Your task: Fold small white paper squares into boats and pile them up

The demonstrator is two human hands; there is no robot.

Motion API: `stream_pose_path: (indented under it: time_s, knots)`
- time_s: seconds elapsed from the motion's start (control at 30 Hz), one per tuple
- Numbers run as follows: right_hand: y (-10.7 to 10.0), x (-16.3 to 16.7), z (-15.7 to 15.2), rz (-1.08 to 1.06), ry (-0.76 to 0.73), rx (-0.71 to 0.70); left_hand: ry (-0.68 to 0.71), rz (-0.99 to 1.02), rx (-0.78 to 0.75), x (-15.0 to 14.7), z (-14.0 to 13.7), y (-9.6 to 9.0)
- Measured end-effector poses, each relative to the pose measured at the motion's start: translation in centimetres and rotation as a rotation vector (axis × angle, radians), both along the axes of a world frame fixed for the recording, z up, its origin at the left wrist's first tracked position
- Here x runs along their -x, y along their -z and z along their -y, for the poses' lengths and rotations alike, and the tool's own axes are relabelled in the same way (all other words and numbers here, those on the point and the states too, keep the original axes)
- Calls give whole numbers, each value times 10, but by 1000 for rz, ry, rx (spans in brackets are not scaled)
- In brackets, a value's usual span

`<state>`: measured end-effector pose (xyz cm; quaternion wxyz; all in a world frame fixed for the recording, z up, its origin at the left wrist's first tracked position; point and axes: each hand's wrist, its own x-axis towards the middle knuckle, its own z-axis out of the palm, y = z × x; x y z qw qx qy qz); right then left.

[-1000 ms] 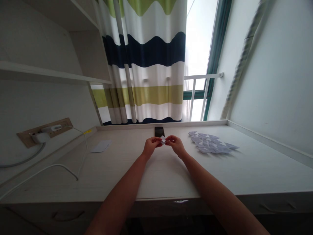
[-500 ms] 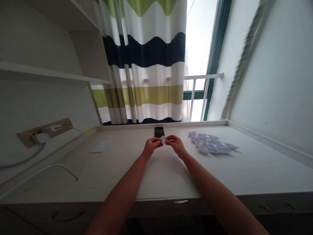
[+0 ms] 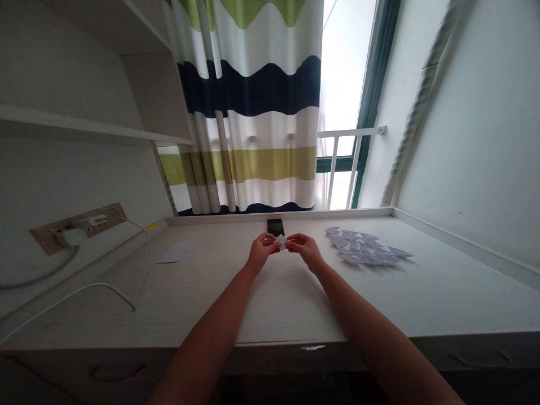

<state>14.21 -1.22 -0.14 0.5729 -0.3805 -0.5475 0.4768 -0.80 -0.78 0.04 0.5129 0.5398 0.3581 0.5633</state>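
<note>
A small piece of folded white paper (image 3: 280, 242) is held between my two hands above the middle of the desk. My left hand (image 3: 261, 251) pinches its left side with thumb and fingers. On its right side, my right hand (image 3: 304, 250) has the same kind of pinch. Just behind the paper lies a dark phone (image 3: 275, 226), its near end partly covered by the paper and my fingers. To the right of my hands, several folded white paper pieces (image 3: 365, 247) with pointed ends lie in a spread pile.
A small stack of flat white paper (image 3: 174, 252) lies on the left of the white desk (image 3: 287, 309). A white cable (image 3: 105, 285) runs over the desk's left side from a wall socket (image 3: 78, 228). Low rims edge the desk at the back and sides, and a striped curtain (image 3: 253, 129) hangs behind.
The folded paper has turned or opened slightly between my fingers and looks a little wider. Both hands stay nearly in place, and nothing on the desk has moved.
</note>
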Motion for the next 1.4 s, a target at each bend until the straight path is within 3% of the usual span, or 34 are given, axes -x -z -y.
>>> stream_pose_path:
  time_s: [0.73,0.9,1.4]
  knots:
    - [1,2,-1,-184,-58,56,34,12,-1,0,-2,1]
    - [0,3,-1,-132,-43,-45,27,-4,-23,-1,2,-2]
    - [-1,4,1,105,7,-154,26,-131,-117,0,2,0]
